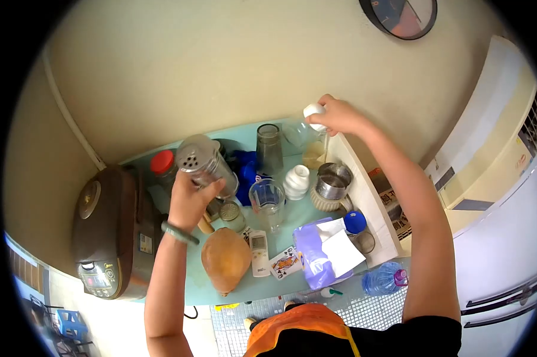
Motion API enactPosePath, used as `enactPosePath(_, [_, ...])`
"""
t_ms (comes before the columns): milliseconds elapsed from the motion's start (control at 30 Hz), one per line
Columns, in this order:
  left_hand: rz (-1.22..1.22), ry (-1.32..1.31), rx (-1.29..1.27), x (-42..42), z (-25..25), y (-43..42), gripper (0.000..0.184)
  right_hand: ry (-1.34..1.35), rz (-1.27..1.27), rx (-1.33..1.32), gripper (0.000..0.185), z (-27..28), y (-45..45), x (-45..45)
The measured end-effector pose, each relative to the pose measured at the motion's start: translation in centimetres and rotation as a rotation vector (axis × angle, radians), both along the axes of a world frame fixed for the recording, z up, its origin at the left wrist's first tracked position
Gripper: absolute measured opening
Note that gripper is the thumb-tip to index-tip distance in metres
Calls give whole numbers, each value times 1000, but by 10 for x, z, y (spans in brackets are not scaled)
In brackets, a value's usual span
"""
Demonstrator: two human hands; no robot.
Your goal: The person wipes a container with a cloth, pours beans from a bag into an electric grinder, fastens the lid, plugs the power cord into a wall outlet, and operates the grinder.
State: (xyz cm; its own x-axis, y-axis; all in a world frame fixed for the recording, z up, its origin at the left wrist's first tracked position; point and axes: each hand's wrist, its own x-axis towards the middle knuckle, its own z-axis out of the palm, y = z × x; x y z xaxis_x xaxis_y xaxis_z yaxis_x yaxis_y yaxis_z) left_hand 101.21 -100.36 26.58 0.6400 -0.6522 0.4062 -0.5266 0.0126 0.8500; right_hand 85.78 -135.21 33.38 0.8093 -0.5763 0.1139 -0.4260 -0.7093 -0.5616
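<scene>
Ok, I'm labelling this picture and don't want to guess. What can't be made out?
In the head view:
Clock: the top edge cuts off its upper part.
White cap: partly covered by the fingers of the right hand.
Blue thing: partly hidden behind the jar in the left hand; I cannot tell what it is.
Remote: button markings too small to read.

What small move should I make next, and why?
I'd probably set the grey, see-through cylindrical container with a perforated top down on the pale-blue tabletop first: your left hand grips it while your right hand grips a white, rounded cap, so neither hand is free.
</scene>
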Motion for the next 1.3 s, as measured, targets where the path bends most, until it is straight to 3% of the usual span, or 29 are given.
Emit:
enactPosePath(267, [-57, -70, 381, 49, -27, -81, 45, -219, 52, 533, 61, 4, -15, -59])
enactPosePath(400, [83, -190, 366, 23, 8, -88, 46, -299, 88, 644, 55, 0, -20, -79])
enactPosePath(533, [-124, -116, -81, 23, 30, -116, 64, -512, 159, 755, 48, -1, -22, -104])
enactPosePath(567, [-191, -89, -78, 19, 37, -127, 73, -573, 189, 795, 45, -2, -24, -110])
enactPosePath(667, [-235, -159, -138, 1, 33, -169, 75, -653, 193, 823, 41, 2, -18, -131])
enactPosePath(733, [-253, -66, -32, -14, 27, -192, 77, -646, 186, 803, 41, 0, -16, -144])
enactPosePath(900, [4, -488, 364, -26, 9, -232, 91, -615, 150, 771, 45, -8, -9, -179])
enactPosePath(1000, [11, -574, 644, -32, 9, -242, 93, -597, 157, 782, 49, -6, 4, -193])
enactPosePath(1300, [101, -740, 944, -37, 3, -256, 88, -533, 117, 743, 52, -17, 6, -203])
